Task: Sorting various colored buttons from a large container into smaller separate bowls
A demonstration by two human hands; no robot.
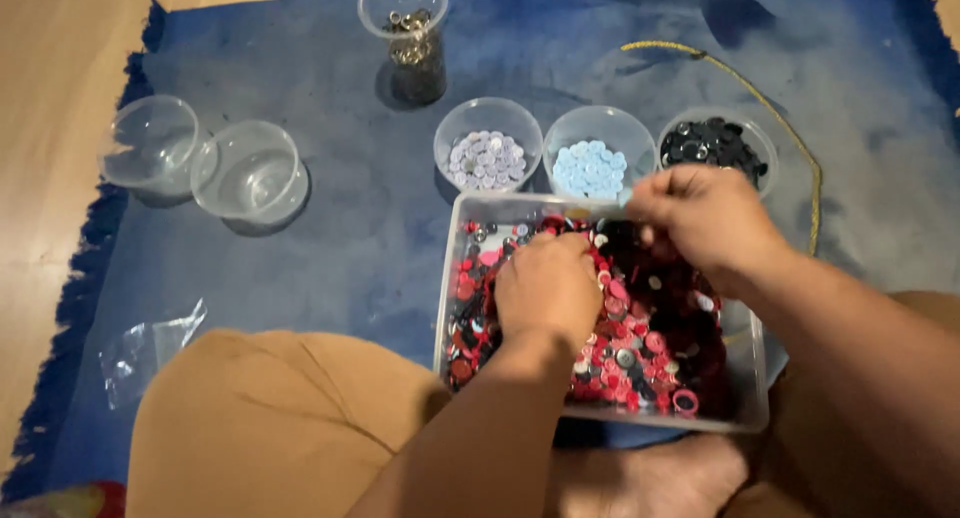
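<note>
A clear rectangular box [752, 373] full of mixed red, pink, black and white buttons [640, 363] lies on a blue cloth in front of my knees. My left hand [548, 283] reaches down into the buttons, fingers curled among them. Over the box's far edge my right hand [700, 218] has its fingers pinched together; what they hold is hidden. Just beyond the box stand three clear cups: one with pale lilac buttons [487, 158], one with light blue buttons [592, 166], one with black buttons [715, 146].
Two empty clear cups [150, 143] [252, 171] stand at the left of the blue cloth [350, 238]. A taller cup of metal rings [410, 40] is at the back. A yellow cord [770, 108] curves at the right; a clear plastic bag [148, 348] lies near my left knee.
</note>
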